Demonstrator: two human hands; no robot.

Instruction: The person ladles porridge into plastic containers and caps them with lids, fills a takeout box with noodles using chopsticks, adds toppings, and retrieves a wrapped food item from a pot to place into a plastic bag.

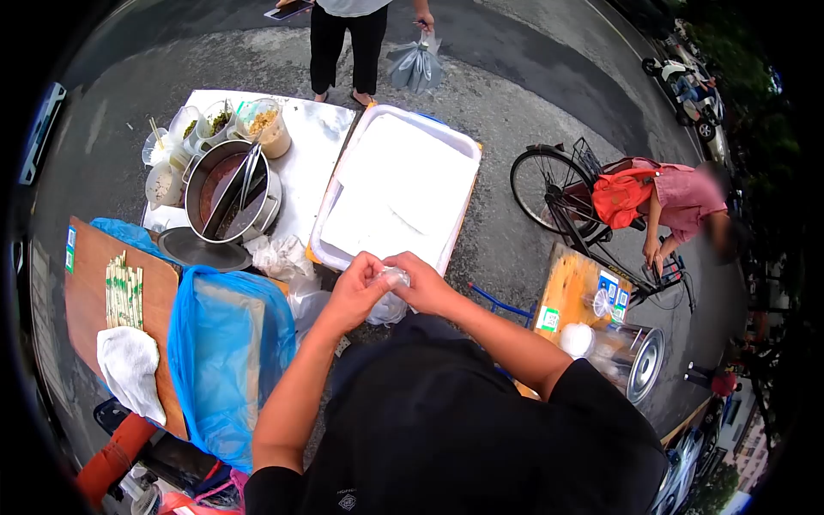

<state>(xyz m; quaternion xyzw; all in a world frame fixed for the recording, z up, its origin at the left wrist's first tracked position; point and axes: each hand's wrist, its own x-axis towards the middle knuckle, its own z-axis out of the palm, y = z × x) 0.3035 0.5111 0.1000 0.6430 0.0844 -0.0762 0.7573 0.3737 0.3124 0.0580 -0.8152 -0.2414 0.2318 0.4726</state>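
On the street, hands [389, 283] hold something clear (mostly hidden).

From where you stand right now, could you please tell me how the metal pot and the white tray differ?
The metal pot is round, while the white tray is rectangular with rounded corners. The pot holds dark contents and utensils; the tray shows a white surface. The tray also looks larger than the pot. Both are in front of you.

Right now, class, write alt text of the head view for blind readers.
A left hand and right hand pinch clear plastic by a white tray at a street stall, with a metal pot at left and a person with a bicycle at right.
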